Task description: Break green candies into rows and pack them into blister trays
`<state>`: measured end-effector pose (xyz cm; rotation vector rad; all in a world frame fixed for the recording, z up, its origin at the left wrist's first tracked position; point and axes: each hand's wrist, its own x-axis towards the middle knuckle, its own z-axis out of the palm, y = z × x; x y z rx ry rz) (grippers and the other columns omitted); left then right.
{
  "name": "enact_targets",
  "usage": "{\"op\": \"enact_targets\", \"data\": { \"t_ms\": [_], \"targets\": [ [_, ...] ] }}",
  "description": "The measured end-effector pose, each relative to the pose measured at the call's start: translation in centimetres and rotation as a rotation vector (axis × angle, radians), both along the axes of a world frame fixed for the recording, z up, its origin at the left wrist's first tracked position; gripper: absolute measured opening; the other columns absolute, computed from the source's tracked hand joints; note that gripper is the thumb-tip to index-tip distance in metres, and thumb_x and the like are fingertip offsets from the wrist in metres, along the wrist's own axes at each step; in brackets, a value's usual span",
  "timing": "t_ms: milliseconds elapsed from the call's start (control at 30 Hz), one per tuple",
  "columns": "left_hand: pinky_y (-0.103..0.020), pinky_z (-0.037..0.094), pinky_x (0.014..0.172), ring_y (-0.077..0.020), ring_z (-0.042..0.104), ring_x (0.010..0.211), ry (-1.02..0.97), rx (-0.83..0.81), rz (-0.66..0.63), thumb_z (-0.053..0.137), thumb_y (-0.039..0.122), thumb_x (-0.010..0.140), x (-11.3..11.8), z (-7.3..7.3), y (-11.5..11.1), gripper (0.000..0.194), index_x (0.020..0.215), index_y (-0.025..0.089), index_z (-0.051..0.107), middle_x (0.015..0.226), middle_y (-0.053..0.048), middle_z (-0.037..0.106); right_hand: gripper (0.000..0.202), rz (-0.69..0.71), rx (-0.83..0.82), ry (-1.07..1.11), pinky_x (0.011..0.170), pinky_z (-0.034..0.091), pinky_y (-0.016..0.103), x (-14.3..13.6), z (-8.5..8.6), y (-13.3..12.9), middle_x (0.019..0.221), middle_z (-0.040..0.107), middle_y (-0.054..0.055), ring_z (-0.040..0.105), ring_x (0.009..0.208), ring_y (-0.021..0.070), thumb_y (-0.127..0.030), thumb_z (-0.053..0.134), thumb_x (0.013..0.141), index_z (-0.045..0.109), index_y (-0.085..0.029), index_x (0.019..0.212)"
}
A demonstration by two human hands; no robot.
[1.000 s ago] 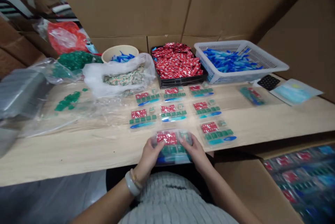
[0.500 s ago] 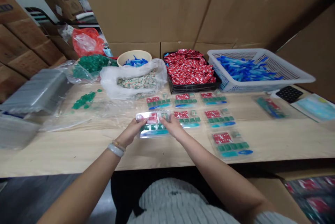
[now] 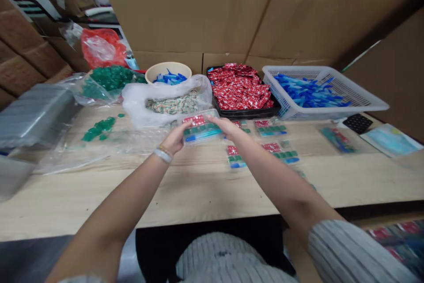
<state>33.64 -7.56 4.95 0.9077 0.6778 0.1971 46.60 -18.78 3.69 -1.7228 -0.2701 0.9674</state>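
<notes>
Both hands hold a clear plastic pack (image 3: 202, 129) with a red packet, green squares and blue pieces in it, in front of the white bag. My left hand (image 3: 176, 138) grips its left side, thumb on top. My right hand (image 3: 224, 126) grips its right side. Similar packs lie to the right, one (image 3: 270, 126) behind and another (image 3: 281, 152) nearer; my right arm partly covers some of them. Behind stand a black tray (image 3: 247, 113) of red packets and a white plastic bag (image 3: 134, 97) of small striped packets.
A white basket (image 3: 367, 102) of blue pieces stands at the back right, a cream bowl (image 3: 149, 73) behind the bag. Green pieces (image 3: 99, 128) lie left, near grey plastic trays (image 3: 36, 113). A black pad (image 3: 357, 123) is at the right. Cardboard boxes line the back.
Both hands have moved away from my body, up toward the back row, carrying the pack. The nearest pack on the right is now mostly hidden behind my right arm.
</notes>
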Motion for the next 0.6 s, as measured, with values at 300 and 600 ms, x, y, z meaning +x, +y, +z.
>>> {"op": "enact_targets", "data": {
  "t_ms": [300, 600],
  "targets": [
    [-0.024, 0.048, 0.058, -0.0144, 0.061, 0.061, 0.139, -0.101, -0.085, 0.059, 0.026, 0.071, 1.5, -2.8, 2.9, 0.018, 0.084, 0.014, 0.064, 0.069, -0.003, 0.067, 0.045, 0.171, -0.239, 0.089, 0.068, 0.047, 0.033, 2.2, -1.9, 2.2, 0.085, 0.066, 0.009, 0.060, 0.075, 0.0193, -0.057, 0.058, 0.065, 0.062, -0.016, 0.085],
    [-0.026, 0.049, 0.065, -0.0168, 0.063, 0.072, 0.059, 0.021, -0.009, 0.063, 0.028, 0.067, 1.6, 1.8, 0.6, 0.031, 0.094, 0.014, 0.062, 0.081, -0.004, 0.068, 0.041, 0.112, 0.053, 0.054, 0.080, 0.046, 0.031, 1.8, 2.7, -0.7, 0.093, 0.066, 0.005, 0.061, 0.084, 0.0172, -0.051, 0.060, 0.067, 0.063, -0.018, 0.092]
  ]
}}
